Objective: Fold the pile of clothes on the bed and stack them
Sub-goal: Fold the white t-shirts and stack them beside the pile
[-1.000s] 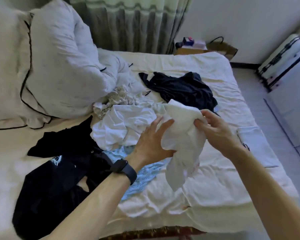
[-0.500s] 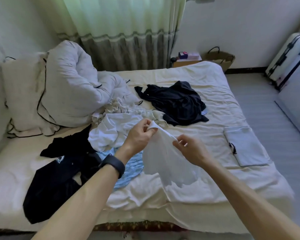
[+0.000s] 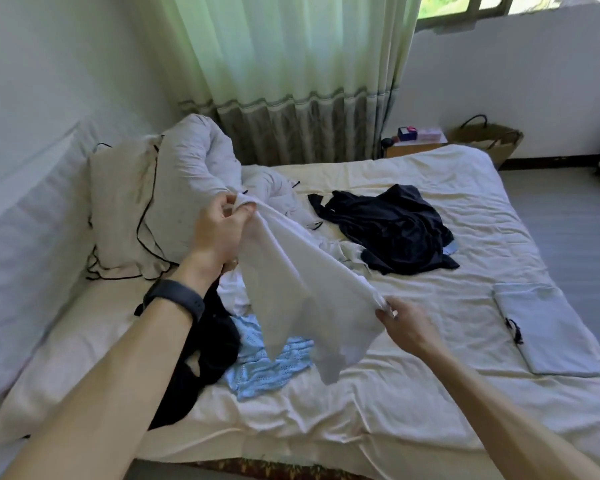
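Observation:
A white garment [image 3: 305, 292] hangs stretched in the air over the bed [image 3: 413, 393]. My left hand [image 3: 219, 233] pinches its upper corner, raised at the left. My right hand [image 3: 407, 325] pinches the lower right edge. Below it lie a light blue garment [image 3: 267, 365], a black garment [image 3: 205, 355] partly hidden by my left forearm, and some white clothes [image 3: 232, 292]. A dark navy garment [image 3: 388, 226] lies crumpled further back on the sheet. A folded pale grey piece [image 3: 548, 330] lies flat at the right.
A bunched duvet [image 3: 187, 174] and a pillow with black piping [image 3: 118, 209] fill the back left of the bed. Behind are a curtain [image 3: 291, 81], a bedside table with small boxes [image 3: 416, 140] and a woven basket [image 3: 489, 136]. Grey floor [image 3: 568, 209] runs along the right.
My hands have drawn apart, the left rising up and left, the right dropping low, spreading the white garment out. The camera has tilted upward.

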